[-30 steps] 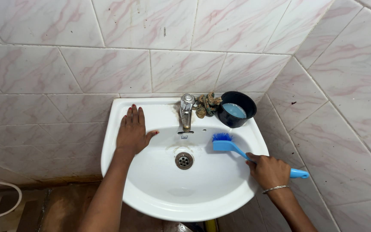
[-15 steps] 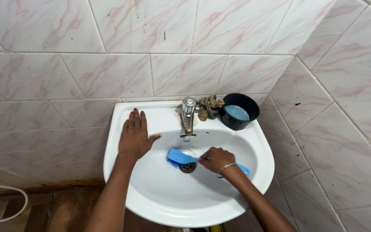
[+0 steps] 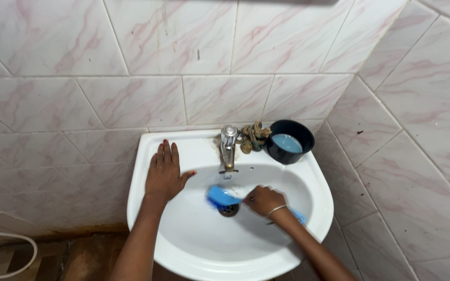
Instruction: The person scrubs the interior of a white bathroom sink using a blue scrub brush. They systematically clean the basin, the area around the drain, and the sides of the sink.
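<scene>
Right now the right hand [image 3: 263,200] is wrapped tight around the handle of a blue brush [image 3: 222,198], and the brush head is down in the bottom of the white sink [image 3: 141,208], right on top of the round metal drain [image 3: 229,209]. I think the hand grips so close to the head because that makes it easier to push the bristles hard on the bowl. The far tip of the handle pokes out behind the wrist, near the right side of the bowl. A thin silver bracelet [image 3: 275,211] sits on that wrist. The left hand [image 3: 164,174] holds nothing. It lies flat and open on the left rim of the sink, fingers pointing at the wall, and it looks like it is there to lean on and keep the body steady. At the back of the sink stands a metal tap [image 3: 228,147], and no water seems to be coming out of it. Just beside the tap lies a bunched-up brown rag [image 3: 253,136], and touching that is a black bowl [image 3: 289,141] with something pale blue inside. They sit up on the back ledge, out of the way of the brush. Pink and white tiles [image 3: 131,99] cover the walls all around.
</scene>
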